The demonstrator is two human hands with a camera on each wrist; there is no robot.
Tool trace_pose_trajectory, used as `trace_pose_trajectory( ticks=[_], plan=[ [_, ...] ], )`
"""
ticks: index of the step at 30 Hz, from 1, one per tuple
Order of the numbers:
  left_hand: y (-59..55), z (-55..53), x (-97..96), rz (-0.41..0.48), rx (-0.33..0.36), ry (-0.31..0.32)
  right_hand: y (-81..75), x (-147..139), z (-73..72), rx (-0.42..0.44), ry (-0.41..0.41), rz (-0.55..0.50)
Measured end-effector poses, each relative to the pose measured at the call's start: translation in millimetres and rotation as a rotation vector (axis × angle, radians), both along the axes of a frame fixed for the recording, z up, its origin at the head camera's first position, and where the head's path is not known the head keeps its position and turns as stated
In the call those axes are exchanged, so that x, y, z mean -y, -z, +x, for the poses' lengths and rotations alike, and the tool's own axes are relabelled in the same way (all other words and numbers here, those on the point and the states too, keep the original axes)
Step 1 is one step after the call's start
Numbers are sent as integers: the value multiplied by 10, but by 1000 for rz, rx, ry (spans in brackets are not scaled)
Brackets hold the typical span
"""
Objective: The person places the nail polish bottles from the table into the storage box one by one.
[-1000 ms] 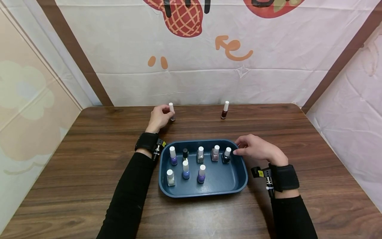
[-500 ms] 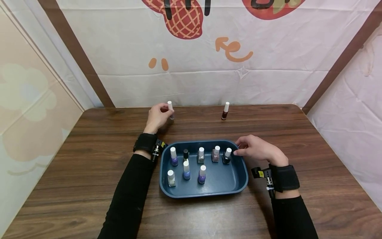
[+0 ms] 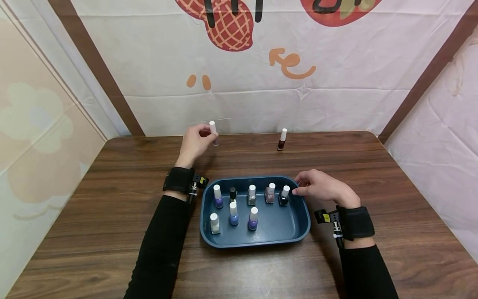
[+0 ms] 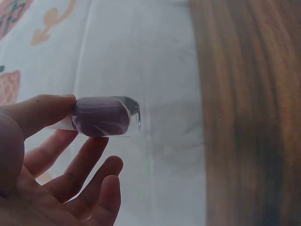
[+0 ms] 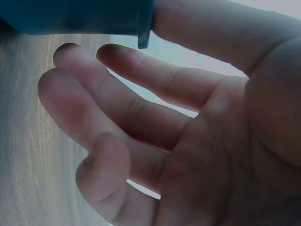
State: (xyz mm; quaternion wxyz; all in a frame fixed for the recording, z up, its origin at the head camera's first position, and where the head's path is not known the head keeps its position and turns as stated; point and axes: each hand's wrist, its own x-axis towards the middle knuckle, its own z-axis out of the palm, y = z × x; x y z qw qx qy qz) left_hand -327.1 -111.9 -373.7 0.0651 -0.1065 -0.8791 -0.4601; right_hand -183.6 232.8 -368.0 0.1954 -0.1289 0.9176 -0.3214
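In the head view, my left hand (image 3: 195, 142) pinches a white-capped nail polish bottle (image 3: 213, 133) near the table's back edge. The left wrist view shows its mauve polish bottle body (image 4: 104, 116), thumb on one side and fingers beneath. That bottle tilts slightly and hangs just off the table. At the right end of a dark blue tray (image 3: 278, 228), my right hand (image 3: 322, 187) holds the rim, thumb over it. From the right wrist, the tray's edge (image 5: 145, 28) meets the thumb while the other fingers curl loosely outside.
Several nail polish bottles stand in the tray, among them a purple bottle (image 3: 252, 220), a blue bottle (image 3: 233, 216) and a black bottle (image 3: 284, 197). A dark red nail polish bottle (image 3: 281, 141) stands at the back of the wooden table (image 3: 142, 174). A printed cloth (image 3: 246, 108) hangs behind.
My left hand has lifted the bottle a little off the table and drawn slightly left. My right hand has stayed at the tray's rim.
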Motion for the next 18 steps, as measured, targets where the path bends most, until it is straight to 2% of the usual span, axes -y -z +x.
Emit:
trace_pose_trajectory(
  ticks=[9,18],
  plan=[
    [-200,171,-19,-38,-80,11,-37,9,20,-7,-5,0],
    [-371,329,124,-45,-159,-15,-21,10,30,-6,0,8]
  ],
)
